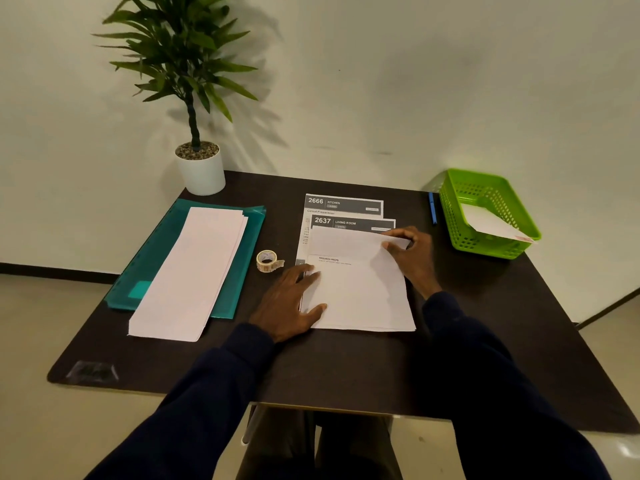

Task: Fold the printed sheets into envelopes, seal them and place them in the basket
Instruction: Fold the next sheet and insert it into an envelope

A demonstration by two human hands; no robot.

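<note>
Pinching the top sheet (pixel 360 289) at its folded far corner is the right hand (pixel 412 258); the left hand (pixel 291 303) is lying flat, open, pressing its near-left edge; the basket (pixel 491 216) is sitting beyond-right of the right grip.

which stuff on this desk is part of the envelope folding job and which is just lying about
Part of the job:
- white printed sheet being folded
- printed sheets beneath it
- stack of long white envelopes
- small roll of seal stickers
- green plastic mesh basket

Lying about:
- potted green plant in white pot
- blue pen
- teal plastic folder
</note>
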